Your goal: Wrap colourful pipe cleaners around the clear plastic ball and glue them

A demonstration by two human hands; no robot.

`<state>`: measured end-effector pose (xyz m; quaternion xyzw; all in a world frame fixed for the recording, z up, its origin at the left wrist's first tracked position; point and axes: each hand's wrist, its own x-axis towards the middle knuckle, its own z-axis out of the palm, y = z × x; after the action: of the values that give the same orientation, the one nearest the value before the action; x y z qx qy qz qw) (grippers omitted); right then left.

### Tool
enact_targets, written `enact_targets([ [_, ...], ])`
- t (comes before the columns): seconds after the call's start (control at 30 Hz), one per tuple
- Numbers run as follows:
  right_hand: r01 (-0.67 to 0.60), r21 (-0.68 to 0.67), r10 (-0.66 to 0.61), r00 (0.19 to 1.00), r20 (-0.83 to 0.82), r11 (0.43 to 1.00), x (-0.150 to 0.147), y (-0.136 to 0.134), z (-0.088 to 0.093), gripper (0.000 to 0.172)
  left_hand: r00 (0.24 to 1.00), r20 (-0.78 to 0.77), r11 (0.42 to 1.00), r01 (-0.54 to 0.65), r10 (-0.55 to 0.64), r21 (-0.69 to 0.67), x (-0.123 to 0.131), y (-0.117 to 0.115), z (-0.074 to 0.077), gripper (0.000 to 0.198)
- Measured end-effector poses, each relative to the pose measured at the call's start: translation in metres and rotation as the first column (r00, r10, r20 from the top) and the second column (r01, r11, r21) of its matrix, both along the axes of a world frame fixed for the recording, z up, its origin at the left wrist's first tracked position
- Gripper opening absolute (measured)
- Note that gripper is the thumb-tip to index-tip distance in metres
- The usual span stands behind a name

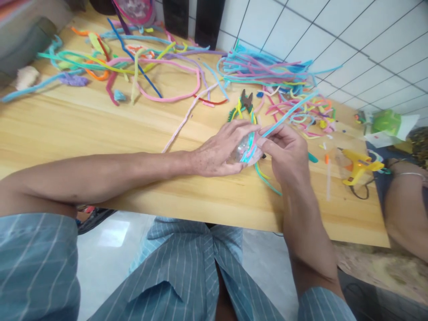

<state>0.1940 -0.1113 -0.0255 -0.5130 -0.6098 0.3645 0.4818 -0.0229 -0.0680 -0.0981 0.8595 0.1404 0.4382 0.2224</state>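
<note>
My left hand (pixel 220 149) is closed around a small clear, glittery piece (pixel 245 151) wrapped with pink and light blue pipe cleaner. My right hand (pixel 286 149) pinches a long light blue pipe cleaner (pixel 290 113) that runs from the piece up and to the right. Both hands meet over the wooden table (pixel 100 125), near its front edge. Green and yellow pipe cleaner ends (pixel 265 178) trail out below my hands.
Many colourful pipe cleaners (pixel 267 71) lie scattered across the back of the table. Small pliers (pixel 246 100) lie just behind my hands. A yellow glue gun (pixel 359 165) sits at the right, near another person's arm (pixel 404 209). A white tiled wall stands behind.
</note>
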Motion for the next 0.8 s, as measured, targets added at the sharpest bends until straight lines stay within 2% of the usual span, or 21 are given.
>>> enact_targets([
  [0.37,-0.047,-0.002,0.047,0.998,-0.032,0.999,0.001,0.007,0.001,0.034,0.999,0.034,0.999,0.041,-0.041,0.006,0.0,-0.003,0.001,0.087],
  [0.5,-0.081,-0.047,0.08,0.997,-0.012,0.996,0.005,0.009,0.003,0.034,0.999,-0.017,0.999,0.04,-0.04,-0.007,-0.001,-0.004,0.001,0.081],
  [0.63,-0.102,-0.066,0.101,0.994,-0.03,0.993,0.009,0.013,0.006,0.041,0.998,-0.051,0.999,0.039,-0.039,-0.006,-0.004,-0.004,0.001,0.074],
  [0.8,-0.168,-0.133,0.163,0.986,-0.046,0.977,0.012,0.021,0.009,0.05,0.998,-0.055,0.997,0.04,-0.044,-0.066,-0.006,-0.004,0.0,0.071],
])
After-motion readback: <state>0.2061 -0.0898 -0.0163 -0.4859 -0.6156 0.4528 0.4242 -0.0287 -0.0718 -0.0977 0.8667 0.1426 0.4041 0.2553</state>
